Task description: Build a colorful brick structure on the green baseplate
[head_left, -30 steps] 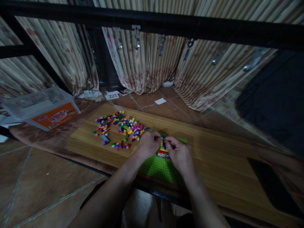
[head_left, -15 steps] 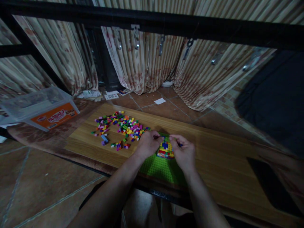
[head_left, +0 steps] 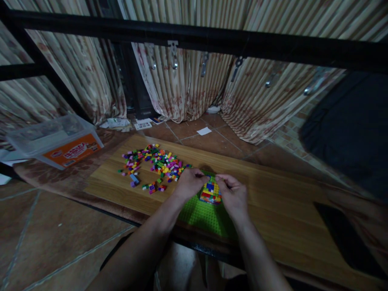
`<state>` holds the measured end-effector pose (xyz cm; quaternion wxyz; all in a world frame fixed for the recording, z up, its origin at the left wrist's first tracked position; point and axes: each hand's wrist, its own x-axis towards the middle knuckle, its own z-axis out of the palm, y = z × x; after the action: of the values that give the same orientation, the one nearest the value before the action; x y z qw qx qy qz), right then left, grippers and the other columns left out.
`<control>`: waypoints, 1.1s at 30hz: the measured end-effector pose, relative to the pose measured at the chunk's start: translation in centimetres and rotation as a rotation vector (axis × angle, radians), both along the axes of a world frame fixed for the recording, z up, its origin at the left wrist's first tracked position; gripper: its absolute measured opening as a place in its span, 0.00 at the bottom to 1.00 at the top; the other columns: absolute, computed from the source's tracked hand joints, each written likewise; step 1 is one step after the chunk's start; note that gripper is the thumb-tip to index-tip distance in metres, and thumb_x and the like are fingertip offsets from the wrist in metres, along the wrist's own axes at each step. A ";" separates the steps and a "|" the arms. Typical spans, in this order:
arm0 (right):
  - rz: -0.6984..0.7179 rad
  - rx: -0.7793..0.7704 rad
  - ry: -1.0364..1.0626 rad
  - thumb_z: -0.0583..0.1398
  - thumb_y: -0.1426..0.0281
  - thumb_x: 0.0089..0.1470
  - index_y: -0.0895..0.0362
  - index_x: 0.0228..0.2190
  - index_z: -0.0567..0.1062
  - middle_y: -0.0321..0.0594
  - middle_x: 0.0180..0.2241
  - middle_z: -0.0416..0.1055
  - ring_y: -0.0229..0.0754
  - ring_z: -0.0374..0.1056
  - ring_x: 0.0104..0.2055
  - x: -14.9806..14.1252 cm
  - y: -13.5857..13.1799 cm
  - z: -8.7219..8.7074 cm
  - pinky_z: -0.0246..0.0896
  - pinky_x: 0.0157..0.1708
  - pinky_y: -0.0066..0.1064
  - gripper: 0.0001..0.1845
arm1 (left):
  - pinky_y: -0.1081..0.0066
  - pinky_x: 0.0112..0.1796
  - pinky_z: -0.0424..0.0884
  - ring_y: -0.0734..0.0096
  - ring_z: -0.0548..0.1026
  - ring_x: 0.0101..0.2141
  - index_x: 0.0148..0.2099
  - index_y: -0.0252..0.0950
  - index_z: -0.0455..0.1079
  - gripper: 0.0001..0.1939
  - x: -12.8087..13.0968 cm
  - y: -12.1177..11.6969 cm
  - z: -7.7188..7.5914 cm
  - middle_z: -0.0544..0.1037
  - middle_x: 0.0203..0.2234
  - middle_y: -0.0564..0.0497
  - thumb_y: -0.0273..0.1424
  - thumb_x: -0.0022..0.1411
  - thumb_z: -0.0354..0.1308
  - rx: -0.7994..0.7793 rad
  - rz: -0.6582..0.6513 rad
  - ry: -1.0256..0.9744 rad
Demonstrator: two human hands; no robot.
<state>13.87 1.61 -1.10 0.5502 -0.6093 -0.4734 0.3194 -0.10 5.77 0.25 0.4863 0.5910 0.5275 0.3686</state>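
A block of toy bricks in yellow, red, blue and other colours (head_left: 211,195) sits on a green studded baseplate (head_left: 202,216). My left hand (head_left: 189,185) is at its far left side, thumb and fingers closed in a pinch. Across from it, my right hand (head_left: 235,196) pinches at the far right side of the block. The fingertips of both hands meet near the block's far end. Whatever is between them is too small and dark to make out. Many loose toy bricks (head_left: 166,165) lie scattered left of my left hand.
The wooden tabletop (head_left: 281,198) carries a flat black object (head_left: 348,238) at its right end. At the left stands a clear plastic box (head_left: 33,145) with an orange label. Beyond the table are striped curtains (head_left: 200,89) and a white paper (head_left: 204,131) on the tiled floor.
The camera view has shifted slightly, so the surroundings sit a little lower. Both hands stay pinched at the far end of the brick block, with only slight finger movement.
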 end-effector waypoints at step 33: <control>0.144 0.306 -0.453 0.61 0.69 0.55 0.52 0.42 0.78 0.34 0.30 0.76 0.35 0.70 0.28 -0.8 -2.0 2.0 0.65 0.33 0.27 0.12 | 0.72 0.41 0.69 0.72 0.75 0.36 0.41 0.31 0.77 0.12 -0.5 -2.3 2.8 0.79 0.36 0.46 0.27 0.52 0.64 -0.287 -0.094 -0.769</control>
<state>13.12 -0.35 0.93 0.4921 -0.5397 -0.6690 0.1380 -0.58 3.51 3.07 0.7419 0.3596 0.3258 0.4628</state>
